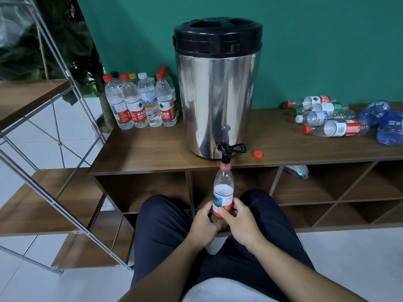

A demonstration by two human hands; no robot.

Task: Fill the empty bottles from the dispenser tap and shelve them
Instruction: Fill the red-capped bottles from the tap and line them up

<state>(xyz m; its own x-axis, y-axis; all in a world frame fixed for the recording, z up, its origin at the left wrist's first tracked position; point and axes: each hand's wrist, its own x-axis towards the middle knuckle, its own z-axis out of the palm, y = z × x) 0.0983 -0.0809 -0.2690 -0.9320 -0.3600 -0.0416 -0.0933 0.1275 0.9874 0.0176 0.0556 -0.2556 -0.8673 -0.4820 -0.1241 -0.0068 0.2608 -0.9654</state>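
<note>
A steel dispenser (216,101) with a black lid stands on the wooden cabinet top (152,149). Its black tap (225,150) juts over the front edge. Under the spout I hold an uncapped clear bottle (222,188) upright, its mouth right at the spout. My left hand (205,225) and my right hand (238,223) both grip the bottle's lower part, near the red label. A loose red cap (257,154) lies on the top to the right of the tap. Several empty bottles (327,118) lie on their sides at the right.
Several capped, filled bottles (141,101) stand left of the dispenser. Crushed blue bottles (386,123) lie at the far right. A metal-framed wooden shelf (32,101) stands at the left. Open cubbies (316,186) run below the cabinet top. My knees sit close to the cabinet.
</note>
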